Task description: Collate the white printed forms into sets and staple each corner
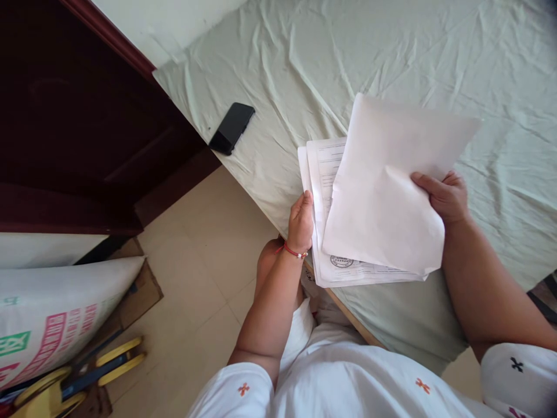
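Note:
My right hand [450, 194] pinches a blank white sheet of paper [391, 180] by its right side, thumb on top. The sheet is slightly bent and lies at an angle over a stack of printed papers [321, 174]. My left hand [301, 223] grips that stack at its left edge, thumb upward and the other fingers hidden. Printed lines show along the stack's left side, and a round stamp [342, 260] shows near its bottom. A red bracelet [296, 252] circles my left wrist.
A pale green cloth [278, 98] with wrinkles covers the surface under the papers. A black phone [232, 128] lies near its left edge. On the floor at left are a printed white sack [65, 307] and a yellow-and-blue object [100, 366]. A dark red door [87, 116] stands behind.

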Demonstrator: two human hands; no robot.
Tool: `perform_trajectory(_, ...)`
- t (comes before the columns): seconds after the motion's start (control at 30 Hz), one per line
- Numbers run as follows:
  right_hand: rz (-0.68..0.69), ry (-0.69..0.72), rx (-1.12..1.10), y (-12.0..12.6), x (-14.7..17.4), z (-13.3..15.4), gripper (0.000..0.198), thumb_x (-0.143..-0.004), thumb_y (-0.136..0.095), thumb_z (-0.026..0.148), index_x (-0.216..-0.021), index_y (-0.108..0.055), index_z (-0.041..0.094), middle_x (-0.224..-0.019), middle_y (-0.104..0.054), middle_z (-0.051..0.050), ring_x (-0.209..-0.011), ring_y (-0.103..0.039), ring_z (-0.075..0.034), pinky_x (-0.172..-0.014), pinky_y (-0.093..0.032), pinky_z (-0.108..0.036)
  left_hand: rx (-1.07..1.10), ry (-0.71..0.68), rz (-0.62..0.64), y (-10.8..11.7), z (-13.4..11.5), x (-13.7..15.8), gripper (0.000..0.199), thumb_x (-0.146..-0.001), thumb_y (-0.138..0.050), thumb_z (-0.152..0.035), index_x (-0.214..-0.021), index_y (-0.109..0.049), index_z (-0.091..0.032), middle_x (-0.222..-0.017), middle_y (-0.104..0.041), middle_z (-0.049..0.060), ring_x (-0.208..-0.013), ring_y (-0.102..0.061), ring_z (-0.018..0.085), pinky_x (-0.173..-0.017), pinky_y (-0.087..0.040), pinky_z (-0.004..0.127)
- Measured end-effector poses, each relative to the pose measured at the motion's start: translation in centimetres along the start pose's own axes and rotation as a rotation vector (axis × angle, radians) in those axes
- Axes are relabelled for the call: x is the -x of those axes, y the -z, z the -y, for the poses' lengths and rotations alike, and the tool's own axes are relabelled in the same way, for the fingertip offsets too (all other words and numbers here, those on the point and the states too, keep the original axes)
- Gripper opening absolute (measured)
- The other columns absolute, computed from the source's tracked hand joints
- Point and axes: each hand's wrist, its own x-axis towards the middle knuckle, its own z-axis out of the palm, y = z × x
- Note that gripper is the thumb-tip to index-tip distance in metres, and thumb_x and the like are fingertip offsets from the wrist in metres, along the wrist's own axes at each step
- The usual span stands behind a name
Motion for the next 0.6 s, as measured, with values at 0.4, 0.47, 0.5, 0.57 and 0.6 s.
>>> perform_trajectory(0.4,0.050,-0.013,0.019,-0.38,0.62,0.16,0.036,-0.056,-0.092,0.029,-0.087,-0.079,0.019,-0.089,-0.079,-0.003,-0.068,-0.071,-0.017,-0.062,-0.060,-0.027,0.032,-0.009,0.028,0.14,0.07,-0.03,0.054,-0.093,-0.058,-0.066,-0.116,-0.076,-0.021,-0.131,-0.074,0.008,-0.144,-0.054,0.027,-0.121,-0.043,0.040)
perform_trajectory(0.47,0.061,-0.010,0.022,-0.32,0.58,0.13,0.036,-0.056,-0.093,0.029,-0.087,-0.079,0.019,-0.090,-0.079,-0.004,-0.069,-0.071,-0.017,-0.063,-0.060,-0.027,0.008,-0.012,0.037,0.17,-0.05,0.03,0.051,-0.092,-0.061,-0.063,-0.117,-0.076,-0.021,-0.130,-0.074,0.008,-0.142,-0.055,0.027,-0.120,-0.043,0.040)
perform_trajectory(0.5,0.065,-0.010,0.020,-0.27,0.55,0.09,0.036,-0.056,-0.093,0.029,-0.087,-0.079,0.018,-0.090,-0.079,-0.004,-0.069,-0.071,-0.017,-0.063,-0.060,-0.026,-0.004,-0.011,0.043,0.20,-0.07,0.04,0.050,-0.092,-0.062,-0.062,-0.117,-0.076,-0.021,-0.130,-0.074,0.008,-0.141,-0.056,0.027,-0.120,-0.044,0.040)
perform_trajectory(0.57,0.069,-0.018,0.013,-0.15,0.49,-0.02,0.037,-0.055,-0.094,0.030,-0.087,-0.079,0.018,-0.089,-0.079,-0.004,-0.069,-0.070,-0.016,-0.062,-0.060,-0.026,-0.003,-0.007,0.055,0.25,-0.02,0.02,0.049,-0.091,-0.065,-0.062,-0.118,-0.076,-0.022,-0.130,-0.074,0.008,-0.139,-0.058,0.028,-0.119,-0.044,0.041)
perform_trajectory(0.6,0.071,-0.021,0.010,-0.11,0.48,-0.09,0.038,-0.055,-0.095,0.030,-0.087,-0.079,0.018,-0.089,-0.079,-0.004,-0.069,-0.070,-0.016,-0.061,-0.059,-0.026,0.005,-0.004,0.060,0.27,0.03,-0.01,0.049,-0.090,-0.066,-0.061,-0.118,-0.076,-0.022,-0.131,-0.074,0.008,-0.139,-0.058,0.028,-0.119,-0.044,0.041)
